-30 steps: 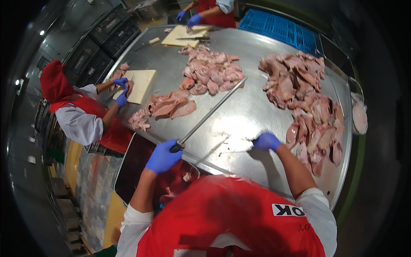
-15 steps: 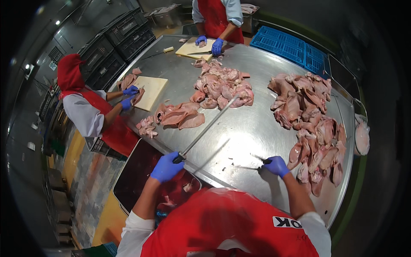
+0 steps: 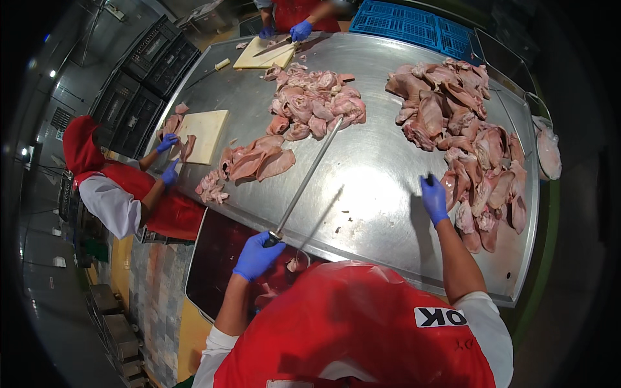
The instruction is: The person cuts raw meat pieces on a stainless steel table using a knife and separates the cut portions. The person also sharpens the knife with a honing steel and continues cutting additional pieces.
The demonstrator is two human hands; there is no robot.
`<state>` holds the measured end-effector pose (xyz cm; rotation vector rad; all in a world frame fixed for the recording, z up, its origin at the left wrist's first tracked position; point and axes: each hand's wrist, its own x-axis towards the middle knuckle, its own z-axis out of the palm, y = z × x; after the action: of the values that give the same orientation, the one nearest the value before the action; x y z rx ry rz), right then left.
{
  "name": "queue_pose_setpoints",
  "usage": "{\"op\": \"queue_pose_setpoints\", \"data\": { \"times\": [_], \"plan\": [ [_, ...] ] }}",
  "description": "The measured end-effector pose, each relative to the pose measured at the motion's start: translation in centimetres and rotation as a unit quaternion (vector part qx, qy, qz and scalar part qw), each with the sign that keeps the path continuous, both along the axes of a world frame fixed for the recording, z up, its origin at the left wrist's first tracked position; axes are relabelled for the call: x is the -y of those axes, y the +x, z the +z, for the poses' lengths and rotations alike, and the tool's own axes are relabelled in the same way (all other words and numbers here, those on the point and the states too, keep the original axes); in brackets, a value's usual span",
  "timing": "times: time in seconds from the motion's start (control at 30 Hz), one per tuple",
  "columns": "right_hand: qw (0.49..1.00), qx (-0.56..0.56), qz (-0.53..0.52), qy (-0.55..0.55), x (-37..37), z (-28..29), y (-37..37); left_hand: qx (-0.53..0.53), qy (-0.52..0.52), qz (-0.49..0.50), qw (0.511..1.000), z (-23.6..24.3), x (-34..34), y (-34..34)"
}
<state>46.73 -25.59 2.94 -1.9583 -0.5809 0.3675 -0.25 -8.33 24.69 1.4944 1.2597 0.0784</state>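
Note:
My left hand (image 3: 252,256), in a blue glove, grips the black handle of a honing steel (image 3: 309,173). Its long grey rod slants up and away over the steel table, its far end in front of a middle heap of pink meat (image 3: 317,102). In a blue glove too, my right hand (image 3: 435,200) is closed on the dark handle of a knife (image 3: 429,180), held over the table. The knife's blade cannot be made out now. Just right of that hand lies a long heap of pink, flap-shaped meat pieces (image 3: 482,174).
A dark red-stained tub (image 3: 200,265) stands below the near left table edge (image 3: 381,275). Two co-workers in red aprons handle meat at cutting boards, one at left (image 3: 208,137), one at the far side (image 3: 275,57). Blue crates (image 3: 394,24) sit beyond the table.
My right hand has lifted and moved farther away with the knife, whose blade showed before. The honing steel stays in my left hand. The whole view has shifted.

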Motion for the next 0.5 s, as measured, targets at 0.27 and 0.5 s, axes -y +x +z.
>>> {"op": "queue_pose_setpoints", "data": {
  "times": [0.27,0.5],
  "plan": [
    [0.924,-0.311,0.173,0.139,-8.7,16.8,-8.2,0.037,0.135,-0.155,0.978,2.0,-1.7,4.5],
    [0.801,0.096,0.481,-0.344,0.3,0.3,-4.4,0.042,0.157,-0.053,0.985,2.0,-4.1,0.9]
  ]
}}
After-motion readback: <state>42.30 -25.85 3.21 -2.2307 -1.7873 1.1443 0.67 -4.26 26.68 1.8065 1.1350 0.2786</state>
